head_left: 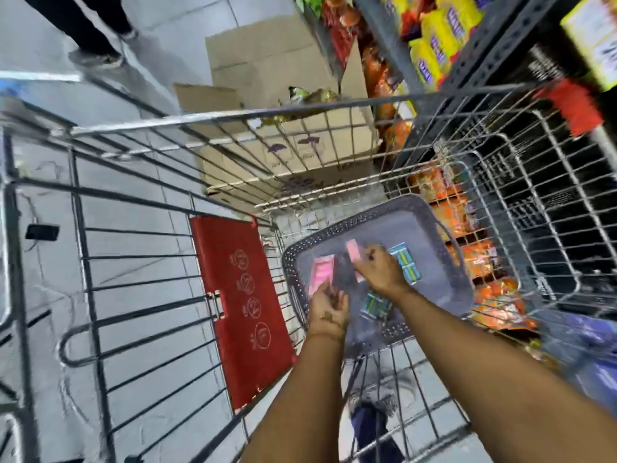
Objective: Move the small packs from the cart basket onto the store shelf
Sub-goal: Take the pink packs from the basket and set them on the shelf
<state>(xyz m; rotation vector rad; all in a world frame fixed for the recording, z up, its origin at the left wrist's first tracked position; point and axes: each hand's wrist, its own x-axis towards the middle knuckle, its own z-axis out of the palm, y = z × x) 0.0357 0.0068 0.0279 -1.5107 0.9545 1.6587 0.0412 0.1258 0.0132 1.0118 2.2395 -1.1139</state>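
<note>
No legible txt, all blurred.

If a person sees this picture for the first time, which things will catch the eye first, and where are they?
First come the two hands, the left hand and the right hand, both down in the grey basket inside the wire cart, among pink packs and blue packs. Next is the red flap on the cart, left of the basket. At top right, yellow bags fill the store shelf.

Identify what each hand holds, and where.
Right hand pinches a pink pack by its near end; left hand grips another pink pack at its near end.
</note>
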